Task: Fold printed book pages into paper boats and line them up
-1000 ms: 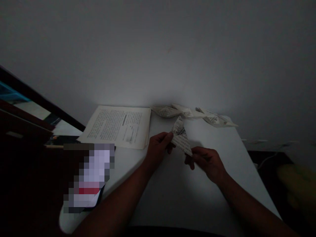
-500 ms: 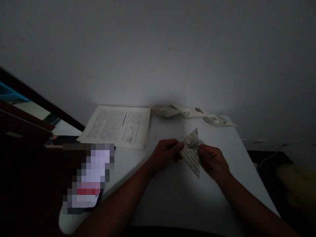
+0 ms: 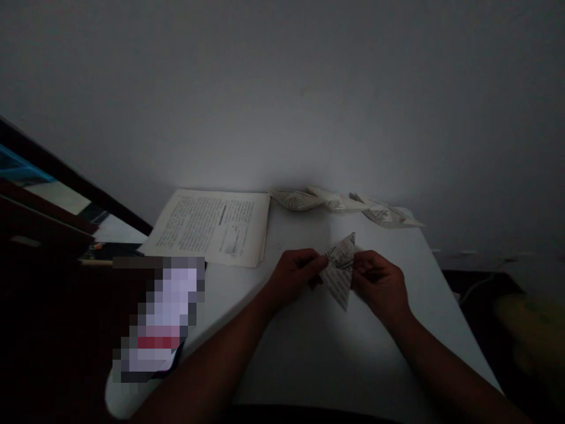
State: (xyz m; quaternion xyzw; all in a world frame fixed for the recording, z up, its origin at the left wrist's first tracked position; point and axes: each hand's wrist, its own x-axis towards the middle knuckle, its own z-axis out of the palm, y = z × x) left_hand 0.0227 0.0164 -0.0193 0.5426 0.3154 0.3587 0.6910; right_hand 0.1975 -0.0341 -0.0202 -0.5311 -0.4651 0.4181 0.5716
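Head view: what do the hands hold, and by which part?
A folded printed paper piece, pinched at its side corners by the left hand and right hand.

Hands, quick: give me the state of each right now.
Left hand: closed, pinching the left edge of the folded printed paper.
Right hand: closed, gripping the same folded paper on its right side, above the white table.

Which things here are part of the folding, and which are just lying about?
In use: folded paper, pinched between left hand and right hand.
Lying about: open book, finished paper shapes by the wall, white table.
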